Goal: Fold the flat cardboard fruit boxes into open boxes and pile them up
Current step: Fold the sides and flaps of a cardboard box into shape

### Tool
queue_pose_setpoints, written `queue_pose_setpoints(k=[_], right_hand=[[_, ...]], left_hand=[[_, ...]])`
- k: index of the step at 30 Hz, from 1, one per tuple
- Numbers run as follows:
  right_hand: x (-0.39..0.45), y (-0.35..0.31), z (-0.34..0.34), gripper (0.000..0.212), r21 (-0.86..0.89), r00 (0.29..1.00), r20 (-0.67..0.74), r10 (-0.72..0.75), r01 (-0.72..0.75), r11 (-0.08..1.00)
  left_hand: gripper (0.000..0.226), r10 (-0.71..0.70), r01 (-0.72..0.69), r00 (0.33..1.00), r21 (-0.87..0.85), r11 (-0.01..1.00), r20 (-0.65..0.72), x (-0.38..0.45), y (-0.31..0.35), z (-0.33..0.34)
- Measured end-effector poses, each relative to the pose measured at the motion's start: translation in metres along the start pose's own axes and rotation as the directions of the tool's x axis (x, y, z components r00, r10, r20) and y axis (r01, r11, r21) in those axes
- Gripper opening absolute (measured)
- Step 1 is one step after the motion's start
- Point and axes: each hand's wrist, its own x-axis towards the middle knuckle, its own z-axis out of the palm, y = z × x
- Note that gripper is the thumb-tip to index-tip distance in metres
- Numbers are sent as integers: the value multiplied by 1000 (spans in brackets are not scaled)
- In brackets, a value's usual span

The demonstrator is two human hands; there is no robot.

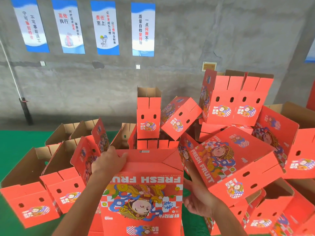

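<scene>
A red cardboard fruit box (144,193) with a cartoon print and "FRESH FRUIT" lettering stands in front of me, its printed side facing me upside down. My left hand (109,163) lies on its folded top flaps at the left corner, fingers spread flat and pressing down. My right hand (198,198) is at the box's right side, fingers against the side panel; how they hold it is partly hidden. Around it lie several folded open boxes of the same print (237,160).
Open boxes (29,188) stand on the green floor (13,147) at the left. A heap of tumbled boxes (235,99) rises at the right and behind. A grey concrete wall (187,40) with several posters lies beyond, and a dark post (25,111) stands at far left.
</scene>
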Motion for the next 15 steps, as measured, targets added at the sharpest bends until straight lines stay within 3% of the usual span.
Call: queue_pose_setpoints(k=[3,6,10,12,15], right_hand=[[-5,-21,26,63,-48,994,87,-69,73,996],[-9,-47,65,60,-147,973,75,-218,227,963],[-10,-71,135,43,-107,891,177,-417,439,892],[-2,-74,176,42,-174,851,274,-449,503,847],[25,-66,240,59,-311,785,388,-483,604,733]], left_hand=[[53,16,-29,995,-126,992,-103,8,-19,-27],[53,58,-110,974,-231,967,-221,15,-41,-60],[58,89,-274,919,-463,843,-383,15,-75,-90],[54,42,-264,930,-582,769,-366,7,-94,-98],[66,-22,-139,980,-755,641,-199,2,-126,-108]])
